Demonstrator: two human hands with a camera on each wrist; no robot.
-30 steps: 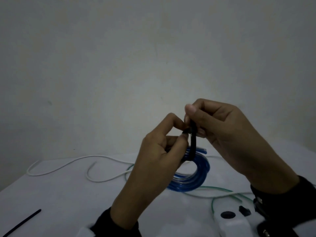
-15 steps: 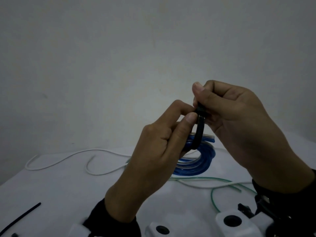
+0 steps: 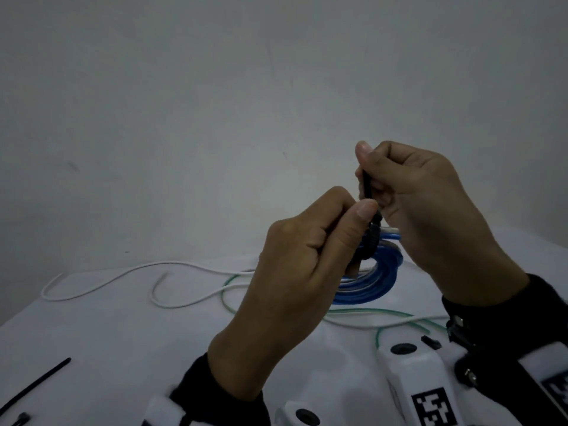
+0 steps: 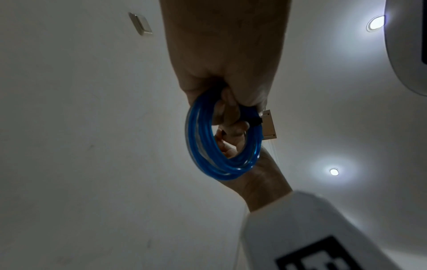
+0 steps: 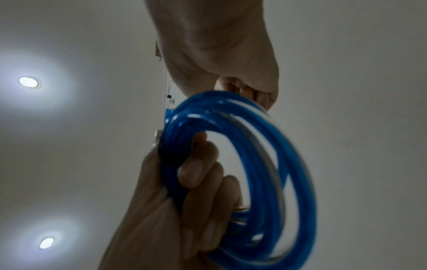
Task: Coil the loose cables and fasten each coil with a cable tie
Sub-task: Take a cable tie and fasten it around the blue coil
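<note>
A blue cable coil point(image 3: 368, 284) hangs in the air above the table, with a black cable tie point(image 3: 373, 238) looped round its top. My left hand point(image 3: 365, 210) grips the coil there, thumb and forefinger pinching at the tie's head. My right hand point(image 3: 365, 167) is just above it and pinches the tie's tail point(image 3: 366, 186), which stands straight up. The left wrist view shows the coil point(image 4: 203, 164) with my fingers through it. In the right wrist view the coil point(image 5: 289, 164) sits close, and the tie point(image 5: 171, 155) is a dark band beside the left fingers.
On the white table point(image 3: 123, 348) lie a loose white cable point(image 3: 107, 278) at the back left and a loose green cable point(image 3: 384, 315) under the hands. A spare black cable tie point(image 3: 37, 382) lies at the front left. A plain wall stands behind.
Both hands have risen with the coil. The right hand has drawn the tie's tail upward, away from the left thumb, and the tie's loop has closed in on the coil.
</note>
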